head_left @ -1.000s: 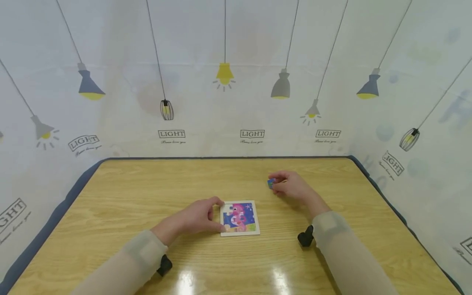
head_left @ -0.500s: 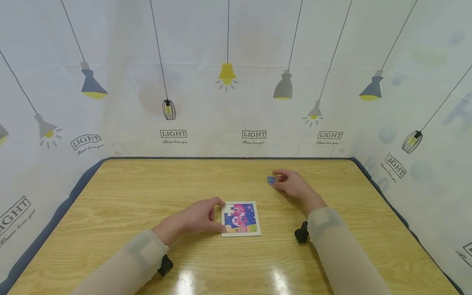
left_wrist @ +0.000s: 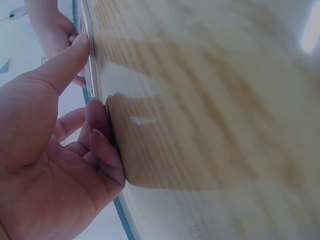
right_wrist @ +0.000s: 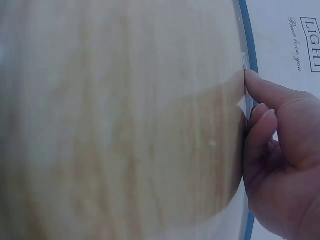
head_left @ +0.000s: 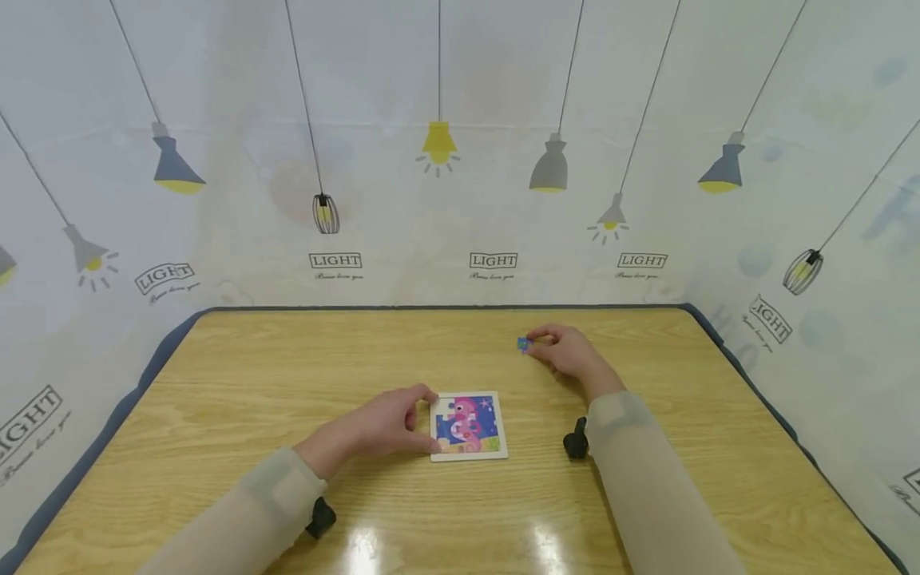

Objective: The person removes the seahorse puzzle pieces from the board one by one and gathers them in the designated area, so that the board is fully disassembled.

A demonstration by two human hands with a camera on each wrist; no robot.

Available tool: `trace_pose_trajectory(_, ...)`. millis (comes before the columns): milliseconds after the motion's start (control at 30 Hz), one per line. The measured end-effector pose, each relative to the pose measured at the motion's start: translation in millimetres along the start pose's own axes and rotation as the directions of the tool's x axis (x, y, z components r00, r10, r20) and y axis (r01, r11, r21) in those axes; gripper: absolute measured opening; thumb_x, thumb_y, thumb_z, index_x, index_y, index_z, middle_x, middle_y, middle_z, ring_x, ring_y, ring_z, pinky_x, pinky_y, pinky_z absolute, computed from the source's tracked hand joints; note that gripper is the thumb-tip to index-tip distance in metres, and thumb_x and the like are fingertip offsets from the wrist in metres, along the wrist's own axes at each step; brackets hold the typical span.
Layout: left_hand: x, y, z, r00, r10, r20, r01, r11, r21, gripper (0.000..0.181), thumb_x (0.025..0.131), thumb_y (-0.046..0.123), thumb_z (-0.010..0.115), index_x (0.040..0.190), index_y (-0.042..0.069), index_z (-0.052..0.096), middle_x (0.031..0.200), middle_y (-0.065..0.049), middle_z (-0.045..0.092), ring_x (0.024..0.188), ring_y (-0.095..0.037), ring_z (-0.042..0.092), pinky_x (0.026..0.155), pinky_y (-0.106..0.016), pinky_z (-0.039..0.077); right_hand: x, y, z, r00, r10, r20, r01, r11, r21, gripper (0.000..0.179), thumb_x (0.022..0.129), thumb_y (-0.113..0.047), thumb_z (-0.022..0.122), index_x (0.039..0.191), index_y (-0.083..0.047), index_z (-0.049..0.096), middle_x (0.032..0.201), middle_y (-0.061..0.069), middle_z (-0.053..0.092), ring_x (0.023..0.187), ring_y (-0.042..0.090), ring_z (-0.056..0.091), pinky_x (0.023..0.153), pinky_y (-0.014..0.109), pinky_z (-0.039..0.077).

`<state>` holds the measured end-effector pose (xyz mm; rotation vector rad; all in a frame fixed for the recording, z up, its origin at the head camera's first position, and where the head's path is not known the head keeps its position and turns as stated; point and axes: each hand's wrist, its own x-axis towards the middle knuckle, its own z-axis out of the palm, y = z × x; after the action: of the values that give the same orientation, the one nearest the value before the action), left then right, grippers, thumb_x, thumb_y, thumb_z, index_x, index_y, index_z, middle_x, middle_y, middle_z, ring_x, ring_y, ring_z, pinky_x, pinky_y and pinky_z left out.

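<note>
A square jigsaw puzzle (head_left: 470, 426) in a white frame lies flat on the table, with a pink seahorse on blue and a white gap at its upper left. My left hand (head_left: 381, 421) grips the frame's left side, thumb at the near corner and index finger at the far one. In the left wrist view, the left hand's (left_wrist: 50, 140) other fingers curl against the tabletop. Farther back on the right, my right hand (head_left: 571, 353) holds a small blue puzzle piece (head_left: 523, 344) by its right side. The piece is barely visible beside the right thumb (right_wrist: 270, 92) in the right wrist view.
The wooden table (head_left: 345, 343) has a dark blue edge strip (head_left: 431, 307) along its back and sides. Behind it hangs a pale wall covering (head_left: 402, 216) printed with lamps and lettering. A black wrist camera (head_left: 321, 517) sits below the left cuff, another (head_left: 576, 439) by the right.
My right hand and forearm have shifted slightly left and away, and the blue piece has moved with them and turned. The left hand and the framed puzzle have stayed in place.
</note>
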<state>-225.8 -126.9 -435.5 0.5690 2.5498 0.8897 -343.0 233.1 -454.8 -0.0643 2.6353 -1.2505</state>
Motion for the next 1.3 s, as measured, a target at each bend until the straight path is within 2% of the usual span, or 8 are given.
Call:
trace_pose_trajectory(100,-0.1,-0.3,-0.1,1.000,0.005,0.001,-0.005,1.000,-0.005,0.073,0.093,0.043,0.090,0.152,0.014,0.058,0.089,-0.002,0.059,0.078,-0.015,0.051,0.071,-0.031,0.041,4.7,1.5,-2.7,1.000,0.019,0.009,-0.019,1.000,0.019,0.043,0.109,-0.029,0.071,0.150,-0.016,0.067,0.098,0.008,0.065,0.058,0.011,0.054,0.056,0.026,0.048)
trace_pose_trajectory(333,-1.1,1.5,-0.9,0.999,0.035,0.009,-0.035,0.999,-0.007,0.072,0.094,0.041,0.089,0.151,0.011,0.058,0.087,-0.001,0.058,0.077,-0.014,0.049,0.071,-0.030,0.041,12.3,5.5,-7.2,1.000,0.011,-0.003,-0.011,1.000,-0.018,0.047,0.110,-0.029,0.069,0.155,-0.017,0.063,0.114,0.014,0.068,0.055,0.010,0.055,0.053,0.026,0.048)
trace_pose_trajectory(533,-2.7,3.3,-2.4,1.000,0.027,0.006,-0.027,1.000,-0.016,0.071,0.094,0.041,0.089,0.151,0.012,0.058,0.087,-0.002,0.058,0.077,-0.016,0.050,0.070,-0.030,0.040,9.2,4.0,-9.0,0.999,0.036,-0.013,-0.036,0.998,0.054,0.052,0.107,-0.029,0.073,0.156,-0.017,0.060,0.099,0.009,0.060,0.056,0.010,0.054,0.053,0.026,0.049)
trace_pose_trajectory(767,-2.3,0.9,-2.7,1.000,0.029,0.008,-0.029,1.000,-0.008,0.070,0.095,0.041,0.088,0.151,0.011,0.058,0.088,-0.002,0.058,0.078,-0.015,0.050,0.071,-0.031,0.040,5.9,3.4,-7.1,0.998,0.061,-0.007,-0.060,0.993,0.106,0.055,0.102,-0.034,0.080,0.150,-0.016,0.061,0.100,0.006,0.060,0.059,0.011,0.054,0.052,0.025,0.047)
trace_pose_trajectory(1033,-2.6,0.3,-2.1,1.000,0.025,0.006,-0.025,1.000,-0.001,0.070,0.094,0.042,0.089,0.151,0.012,0.059,0.089,-0.002,0.058,0.078,-0.015,0.050,0.071,-0.031,0.040,10.2,4.1,-3.7,0.999,0.039,-0.015,-0.038,0.997,0.071,0.050,0.104,-0.033,0.078,0.147,-0.014,0.064,0.102,0.007,0.067,0.055,0.010,0.056,0.050,0.024,0.046)
trace_pose_trajectory(1300,-4.4,2.8,-4.0,0.999,0.037,0.008,-0.037,0.999,-0.001,0.071,0.094,0.042,0.089,0.150,0.010,0.058,0.088,-0.002,0.058,0.077,-0.015,0.050,0.070,-0.031,0.040,15.3,3.7,-1.3,0.997,0.064,-0.033,-0.061,0.995,0.075,0.047,0.105,-0.034,0.077,0.148,-0.019,0.065,0.084,0.004,0.065,0.050,0.010,0.052,0.049,0.026,0.044)
